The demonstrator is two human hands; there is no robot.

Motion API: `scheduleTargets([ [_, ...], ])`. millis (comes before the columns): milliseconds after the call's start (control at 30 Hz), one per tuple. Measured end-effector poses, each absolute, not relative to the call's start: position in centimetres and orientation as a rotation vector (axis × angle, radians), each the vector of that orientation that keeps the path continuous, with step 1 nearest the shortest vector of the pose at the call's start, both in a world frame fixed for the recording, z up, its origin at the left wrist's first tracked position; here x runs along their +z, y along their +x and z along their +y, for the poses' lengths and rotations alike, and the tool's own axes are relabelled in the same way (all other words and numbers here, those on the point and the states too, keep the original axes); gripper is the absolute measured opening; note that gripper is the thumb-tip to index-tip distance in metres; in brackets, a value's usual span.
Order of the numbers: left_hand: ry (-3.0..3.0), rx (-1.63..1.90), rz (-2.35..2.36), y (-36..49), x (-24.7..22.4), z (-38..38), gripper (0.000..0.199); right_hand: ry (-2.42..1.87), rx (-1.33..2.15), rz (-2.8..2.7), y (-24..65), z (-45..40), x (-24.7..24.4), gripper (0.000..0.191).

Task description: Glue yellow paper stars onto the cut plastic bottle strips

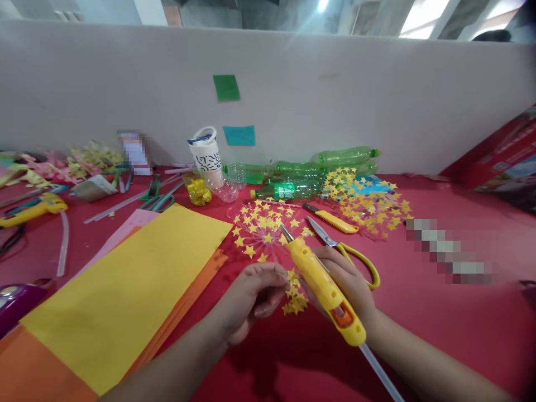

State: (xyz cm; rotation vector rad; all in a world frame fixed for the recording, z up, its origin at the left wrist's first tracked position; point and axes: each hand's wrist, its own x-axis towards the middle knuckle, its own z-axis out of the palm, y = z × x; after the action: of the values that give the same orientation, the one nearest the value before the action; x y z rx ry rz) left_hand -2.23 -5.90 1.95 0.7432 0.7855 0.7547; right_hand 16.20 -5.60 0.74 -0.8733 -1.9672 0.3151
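My right hand [349, 279] grips a yellow hot glue gun [314, 273], its metal nozzle pointing up and away, with a clear glue stick [381, 373] sticking out of its rear. My left hand [257, 293] is closed in a pinch, fingertips at a small yellow star [292, 274]. Below it lies a little pile of yellow stars [295, 304] on the red table. Just beyond the nozzle stands a clear plastic piece with spread strips [268, 223], dotted with yellow stars. Yellow-handled scissors [355, 259] lie beside my right hand, near a yellow utility knife [335, 218].
Yellow and orange paper sheets [138, 290] cover the left side. Green plastic bottles [301, 187], a white cup [205, 153] and a second star-covered piece [368, 206] stand towards the white partition [293, 100]. Another yellow glue gun [33, 211] lies far left.
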Motion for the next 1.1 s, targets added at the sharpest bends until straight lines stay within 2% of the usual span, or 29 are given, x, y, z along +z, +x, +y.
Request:
scheduleTargets([
  [267, 0.664, 0.742, 0.755, -2.4, 1.9, -6.1, 0.016, -0.803, 0.399, -2.060, 16.7, -5.5, 1.1, 0.021],
  [567, 0.672, 0.714, 0.767, -2.0, 1.8, -6.1, 0.017, -0.822, 0.397, -2.093, 16.8, -5.5, 0.7, 0.013],
  [667, 0.899, 0.786, 0.944, -2.4, 2.1, -6.0, 0.019, -0.836, 0.358, -2.076, 16.8, -5.6, 0.8, 0.013],
  [800, 1.537, 0.990, 1.319, -3.8, 2.7, -5.7, 0.014, -0.896, 0.198, -2.024, 16.8, -5.4, 1.2, 0.012],
  [1000, 2.030, 0.674, 1.552, -3.9, 2.5, -5.9, 0.036, -0.906, 0.276, -2.017, 16.5, -4.8, 1.6, 0.015],
  [1100, 2.138, 0.566, 1.614, -3.4, 2.2, -6.0, 0.039, -0.903, 0.370, -2.055, 16.2, -4.7, 1.4, 0.017],
])
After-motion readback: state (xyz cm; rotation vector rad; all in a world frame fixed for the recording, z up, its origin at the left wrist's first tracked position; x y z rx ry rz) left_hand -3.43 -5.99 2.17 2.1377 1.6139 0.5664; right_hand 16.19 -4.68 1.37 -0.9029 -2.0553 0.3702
